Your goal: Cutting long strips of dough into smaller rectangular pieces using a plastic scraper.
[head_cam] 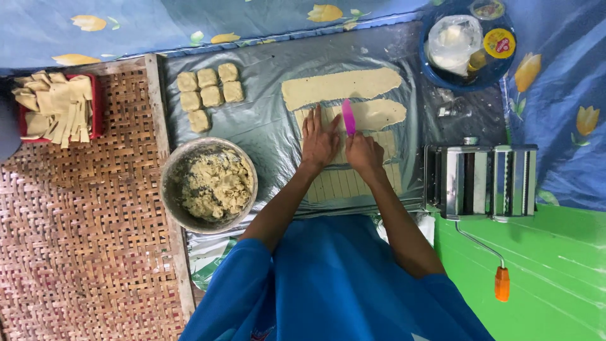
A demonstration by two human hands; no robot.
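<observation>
Down on the floor lies a woven mat (82,240) on the left, a shiny grey plastic sheet (265,126) in the middle, and a green board (555,278) on the right. Blue cloth with yellow flowers (189,19) is spread behind it all.

Far left, a red tray (96,107) sits on the mat and is piled with cut dough strips (53,104), kept off to the side, away from the cutting. Next come small dough squares (208,95) in neat rows on the plastic, close by but not touching each other. Below them a metal bowl (169,189) holds crumbly dough.

In the middle a flat dough sheet (344,183) lies on the plastic, marked with cut lines. The left hand (319,142) lies flat on it with fingers spread, grasping nothing; it seems to press the dough down so it stays put. The right hand (363,155) is just beside it, its grip closed around a pink cutter (348,117) that points away from the person and touches the dough. Two more long dough sheets (341,87) wait behind.

On the right stands a metal pasta roller (483,180) with an orange-tipped crank (502,283) hanging over the green board. Behind it a blue bowl (429,63) holds a plastic bag and small jars.
</observation>
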